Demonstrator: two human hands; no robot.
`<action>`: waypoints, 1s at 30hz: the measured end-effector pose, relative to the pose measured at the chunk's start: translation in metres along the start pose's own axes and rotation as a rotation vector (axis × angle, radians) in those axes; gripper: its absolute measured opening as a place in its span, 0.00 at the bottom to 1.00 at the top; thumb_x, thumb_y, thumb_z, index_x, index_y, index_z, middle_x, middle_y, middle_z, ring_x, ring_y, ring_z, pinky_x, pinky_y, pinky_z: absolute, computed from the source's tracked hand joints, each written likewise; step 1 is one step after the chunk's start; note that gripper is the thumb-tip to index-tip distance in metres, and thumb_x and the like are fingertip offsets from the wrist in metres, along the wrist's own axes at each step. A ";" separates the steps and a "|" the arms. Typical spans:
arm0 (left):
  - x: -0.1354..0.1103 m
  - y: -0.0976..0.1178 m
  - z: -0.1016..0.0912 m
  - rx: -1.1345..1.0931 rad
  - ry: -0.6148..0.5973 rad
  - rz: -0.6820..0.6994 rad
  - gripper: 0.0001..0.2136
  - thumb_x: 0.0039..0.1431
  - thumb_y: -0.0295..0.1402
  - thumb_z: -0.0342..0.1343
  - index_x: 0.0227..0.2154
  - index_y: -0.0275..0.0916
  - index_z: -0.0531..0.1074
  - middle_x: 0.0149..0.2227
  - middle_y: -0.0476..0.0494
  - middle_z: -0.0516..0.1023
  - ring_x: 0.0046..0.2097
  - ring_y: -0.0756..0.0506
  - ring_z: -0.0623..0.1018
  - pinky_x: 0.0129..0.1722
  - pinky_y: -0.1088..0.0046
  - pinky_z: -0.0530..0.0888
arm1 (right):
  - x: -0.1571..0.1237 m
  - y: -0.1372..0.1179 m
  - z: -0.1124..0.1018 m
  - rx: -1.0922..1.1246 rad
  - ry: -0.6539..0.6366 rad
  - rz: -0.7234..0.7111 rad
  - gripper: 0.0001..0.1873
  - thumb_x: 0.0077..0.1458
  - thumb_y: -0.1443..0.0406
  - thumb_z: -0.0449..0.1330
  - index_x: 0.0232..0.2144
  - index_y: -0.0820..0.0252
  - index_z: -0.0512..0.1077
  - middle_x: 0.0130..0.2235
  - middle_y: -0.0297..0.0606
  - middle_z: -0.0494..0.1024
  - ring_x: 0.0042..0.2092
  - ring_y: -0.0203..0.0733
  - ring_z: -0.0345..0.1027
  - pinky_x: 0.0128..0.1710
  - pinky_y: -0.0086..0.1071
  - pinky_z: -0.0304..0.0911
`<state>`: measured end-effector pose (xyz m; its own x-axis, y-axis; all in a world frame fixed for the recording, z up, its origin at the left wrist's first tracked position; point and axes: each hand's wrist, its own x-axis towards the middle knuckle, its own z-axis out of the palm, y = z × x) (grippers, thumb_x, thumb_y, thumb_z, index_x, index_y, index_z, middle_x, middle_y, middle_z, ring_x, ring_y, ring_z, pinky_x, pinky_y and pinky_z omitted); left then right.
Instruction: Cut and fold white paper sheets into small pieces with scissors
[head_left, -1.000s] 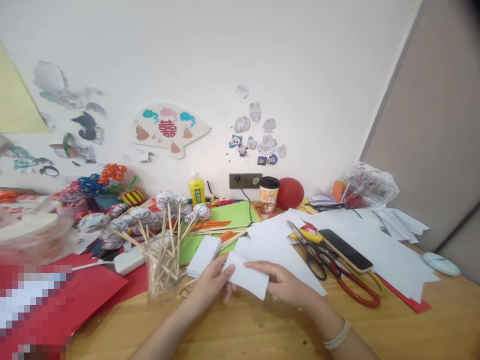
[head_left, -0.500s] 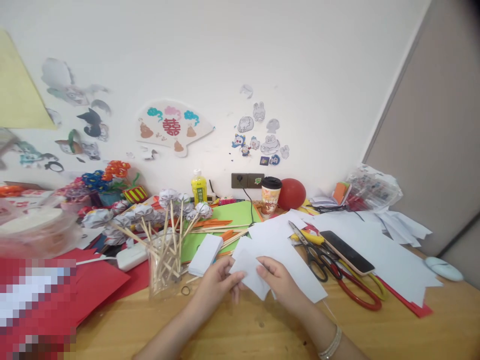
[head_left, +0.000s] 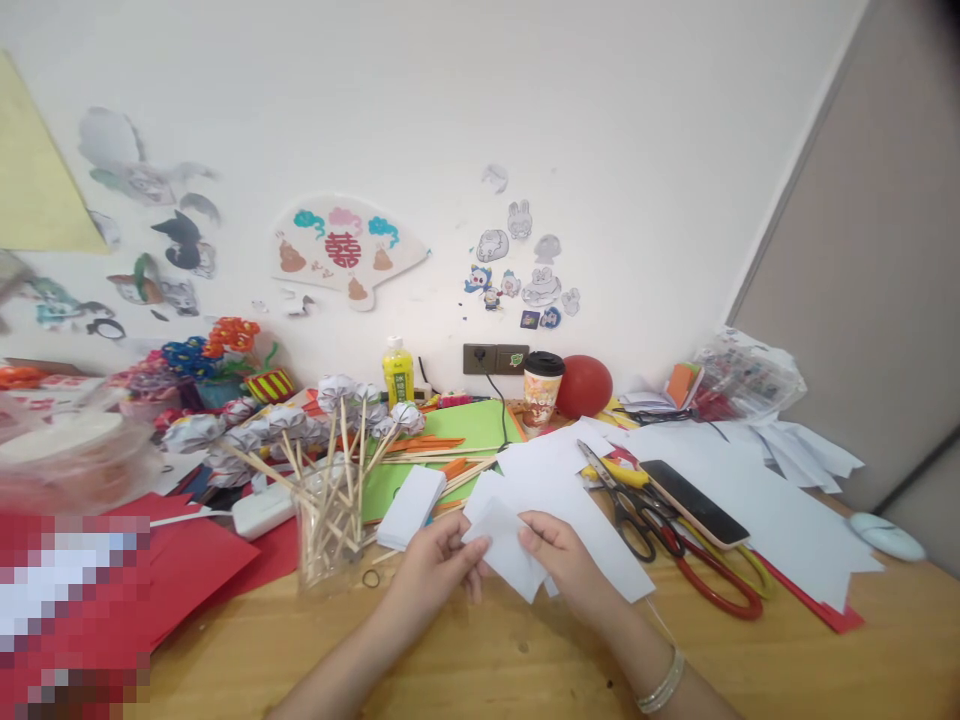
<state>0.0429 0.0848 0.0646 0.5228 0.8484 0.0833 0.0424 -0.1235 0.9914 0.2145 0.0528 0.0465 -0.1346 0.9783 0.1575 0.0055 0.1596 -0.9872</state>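
Between my two hands is a small sheet of white paper (head_left: 501, 535), raised a little above the wooden table. My left hand (head_left: 442, 565) pinches its left edge between thumb and fingers. At the upper right edge, my right hand (head_left: 562, 560) pinches the same sheet, a bracelet on that wrist. Larger white paper (head_left: 592, 525) lies flat behind and right of it. Just left of the held sheet rests a stack of small white paper pieces (head_left: 411, 508). Black-handled scissors (head_left: 626, 510) lie to the right of my right hand.
A clear cup (head_left: 330, 535) full of wooden sticks stands left of my hands. A phone (head_left: 695, 503) lies across red-handled scissors (head_left: 724, 590). Behind are a lidded paper cup (head_left: 541, 392), a red balloon (head_left: 585, 388) and a yellow drink bottle (head_left: 397, 372). Red paper (head_left: 202, 560) covers the left side.
The held paper has tilted slightly, and its lower corner now points down to the right. Both hands keep their pinch on it and have barely shifted.
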 end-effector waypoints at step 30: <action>-0.004 -0.003 -0.001 0.258 0.097 0.017 0.15 0.52 0.45 0.45 0.19 0.39 0.61 0.16 0.57 0.57 0.17 0.53 0.61 0.15 0.79 0.57 | -0.006 -0.017 0.000 -0.536 -0.107 -0.094 0.17 0.54 0.61 0.51 0.16 0.59 0.56 0.19 0.26 0.56 0.23 0.31 0.50 0.23 0.26 0.44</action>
<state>0.0403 0.0823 0.0619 0.4420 0.8888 0.1207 0.2562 -0.2541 0.9327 0.2151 0.0441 0.0626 -0.2590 0.9421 0.2130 0.4881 0.3179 -0.8128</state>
